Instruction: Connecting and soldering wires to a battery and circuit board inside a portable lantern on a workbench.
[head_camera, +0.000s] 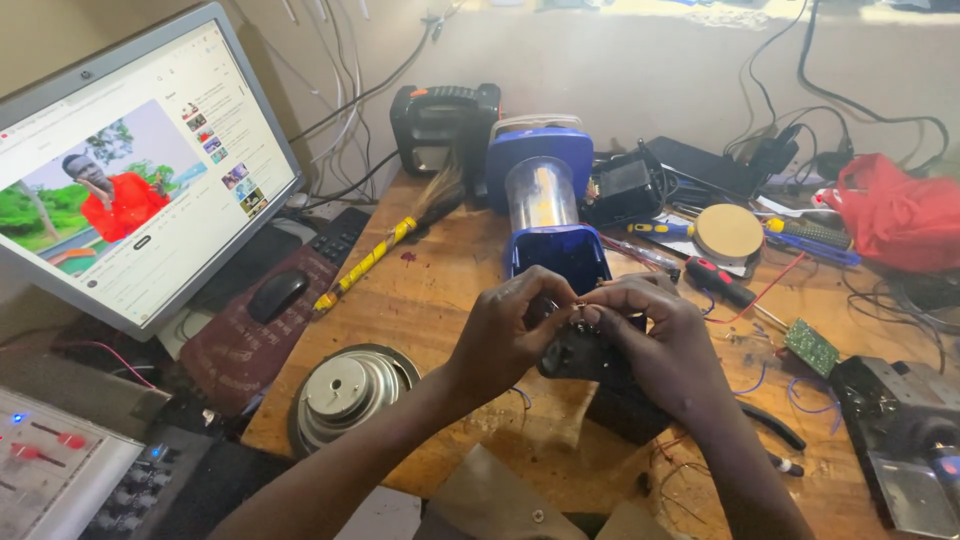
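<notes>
Both of my hands meet over the middle of a wooden workbench (430, 290). My left hand (500, 335) and my right hand (660, 345) hold a small black plastic part (572, 355) between them. The fingertips of both hands pinch thin wires or small metal bits (580, 315) at its top. Just behind my hands lies a blue lantern with a clear tube (545, 215). A black box (625, 410) sits under my right wrist, partly hidden.
A monitor (130, 170) showing a video stands at left, with a mouse (277, 294) on a dark red pad. A loudspeaker (350, 392) lies near the front edge. Screwdrivers (720, 282), a green circuit board (811, 346), a red bag (895, 215) and cables crowd the right side.
</notes>
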